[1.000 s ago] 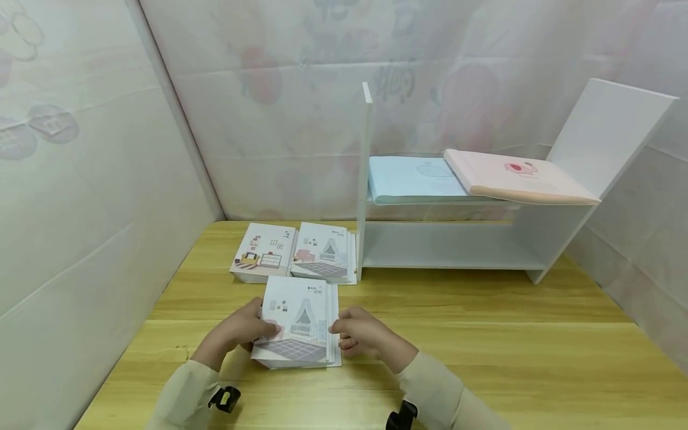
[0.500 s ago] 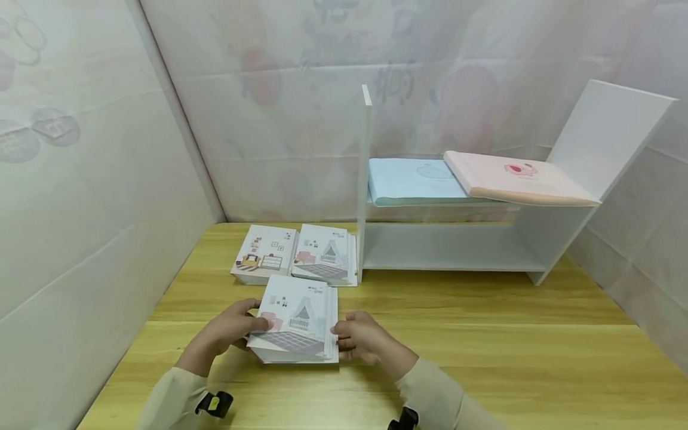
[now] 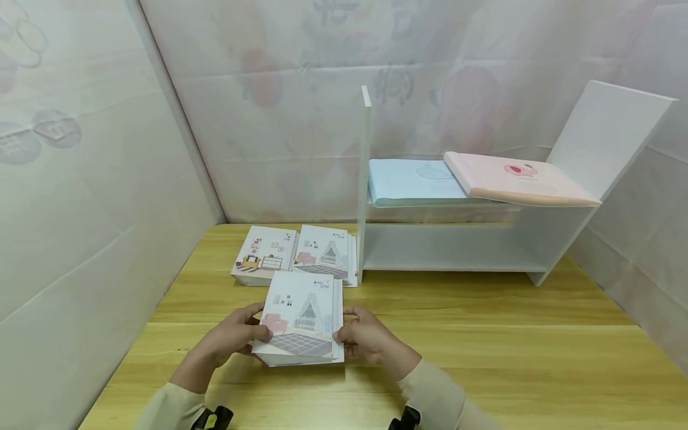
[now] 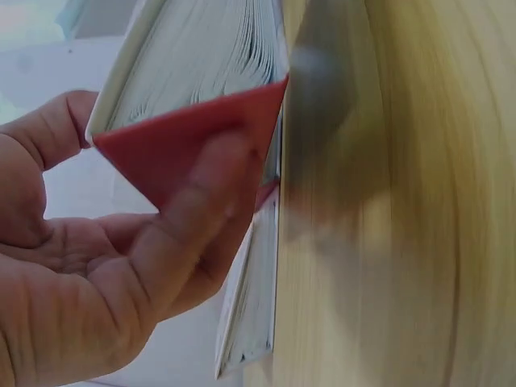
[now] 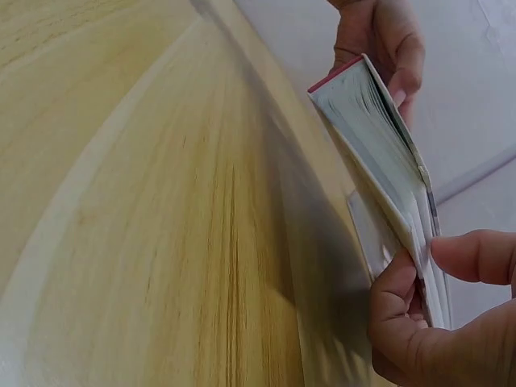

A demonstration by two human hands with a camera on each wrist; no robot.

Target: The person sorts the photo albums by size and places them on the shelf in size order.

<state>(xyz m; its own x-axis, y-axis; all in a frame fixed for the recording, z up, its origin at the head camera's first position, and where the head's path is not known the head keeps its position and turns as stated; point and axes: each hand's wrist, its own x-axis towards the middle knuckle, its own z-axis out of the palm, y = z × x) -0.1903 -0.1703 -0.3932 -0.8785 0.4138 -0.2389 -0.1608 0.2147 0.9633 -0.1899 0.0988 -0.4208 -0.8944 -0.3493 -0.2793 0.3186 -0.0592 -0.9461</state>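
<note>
A thick white book (image 3: 301, 310) with a drawn room on its cover is held between both hands, close over the table. My left hand (image 3: 228, 337) grips its left side, thumb on the cover and fingers under the red spine (image 4: 185, 153). At the opposite edge my right hand (image 3: 371, 343) pinches the cover boards between thumb and fingers. In the right wrist view the pages (image 5: 367, 121) fan a little between the covers. Behind it lie two similar books, one with a yellow armchair (image 3: 266, 254) and one with a tent drawing (image 3: 325, 248).
A white shelf unit (image 3: 451, 248) stands at the back right, its right panel (image 3: 607, 137) leaning outward. On its upper board lie a light blue book (image 3: 414, 179) and a pink book (image 3: 516, 176), which overlaps the blue one. Fabric walls (image 3: 290, 131) enclose the wooden table (image 3: 484, 346).
The held book has shifted slightly left, then right and a little away, and now overlaps the tent book's lower edge in the head view. Both hands keep hold of it.
</note>
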